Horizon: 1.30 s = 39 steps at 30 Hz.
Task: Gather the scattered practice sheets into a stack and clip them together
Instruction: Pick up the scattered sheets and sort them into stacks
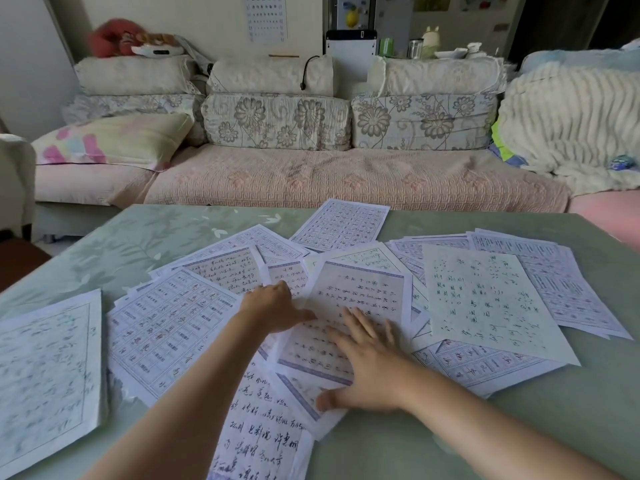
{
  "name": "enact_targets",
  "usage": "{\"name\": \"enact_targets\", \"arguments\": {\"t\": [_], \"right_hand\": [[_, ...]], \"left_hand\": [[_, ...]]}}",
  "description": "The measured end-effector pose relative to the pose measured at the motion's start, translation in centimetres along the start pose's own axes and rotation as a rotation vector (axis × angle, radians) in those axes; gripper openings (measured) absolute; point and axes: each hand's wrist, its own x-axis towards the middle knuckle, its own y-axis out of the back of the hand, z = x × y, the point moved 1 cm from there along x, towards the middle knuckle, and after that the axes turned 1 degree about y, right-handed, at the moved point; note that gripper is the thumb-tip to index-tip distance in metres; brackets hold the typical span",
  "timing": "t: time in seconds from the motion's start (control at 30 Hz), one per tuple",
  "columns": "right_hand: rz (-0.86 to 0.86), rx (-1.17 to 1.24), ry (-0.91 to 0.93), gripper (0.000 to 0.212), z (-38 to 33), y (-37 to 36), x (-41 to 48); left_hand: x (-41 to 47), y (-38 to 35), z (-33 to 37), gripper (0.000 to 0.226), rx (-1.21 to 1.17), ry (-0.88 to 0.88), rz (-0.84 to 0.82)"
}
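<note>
Right grip (367, 362), fingers spread flat, pins the central practice sheet (360, 292) beneath it to the counter (156, 237), likely as the stack base. Left grip (273, 306) rests beside that sheet's edge; finger curl indeterminate.

Two hands (273, 306) (367, 372), dozen-plus sheets (485, 299)

Single head camera is looking forward and down, sitting close over practice sheets (360, 285) on table (519, 427), facing sofa (311, 181).
</note>
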Motion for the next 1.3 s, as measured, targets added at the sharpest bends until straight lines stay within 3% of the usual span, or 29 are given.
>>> {"name": "enact_targets", "arguments": {"t": [0.07,0.17,0.33,0.43,0.57,0.67,0.73,0.83,0.9,1.0,1.13,1.2,1.3], "right_hand": [[-0.01,-0.01,-0.005,0.128,-0.9,-0.2,-0.3],[-0.009,-0.082,0.008,0.136,-2.0,-0.6,-0.8],[-0.096,-0.043,-0.008,0.139,-3.8,-1.4,-1.7],[-0.059,-0.05,0.012,0.121,-4.3,-0.7,-2.8],[0.069,-0.134,0.09,0.075,-4.4,0.7,-4.5],[0.193,-0.142,0.122,0.045,-3.7,1.5,-5.1],[0.276,-0.104,0.123,0.042,-2.9,2.3,-5.4],[0.316,0.058,0.116,0.049,-1.5,3.2,-6.1],[0.237,0.238,0.088,0.049,-0.6,3.6,-6.9],[0.231,0.603,-0.062,0.053,1.2,5.5,-8.0],[0.432,0.809,-0.497,0.063,5.3,7.0,-7.6],[0.283,1.116,-0.584,0.052,6.1,6.0,-6.7],[-0.012,1.515,-0.515,0.043,5.1,4.6,-5.8]], "left_hand": [[-1.1,0.0,-0.4,0.069,-0.018,-0.042,0.012],[-3.6,-0.1,-1.3,0.083,-0.007,-0.091,0.02],[-7.9,-0.6,-2.6,0.102,-0.038,-0.153,-0.18],[-10.0,-0.5,-3.3,0.107,-0.018,-0.219,-0.181],[-12.1,-0.7,-3.3,0.117,0.018,-0.253,-0.182],[-12.3,-0.8,-2.5,0.121,0.004,-0.31,-0.049],[-12.0,-0.4,-1.3,0.103,-0.035,-0.431,0.111],[-11.9,0.3,0.9,0.044,-0.138,-0.573,0.37],[-12.1,0.6,1.7,0.02,-0.186,-0.527,0.45],[-12.1,0.7,1.4,0.012,-0.246,-0.379,0.476],[-12.0,1.3,-0.6,0.004,-0.433,-0.262,0.399],[-12.2,1.2,-0.9,0.006,-0.522,-0.255,0.329],[-13.0,0.8,-0.9,0.008,-0.585,-0.295,0.261]]}}
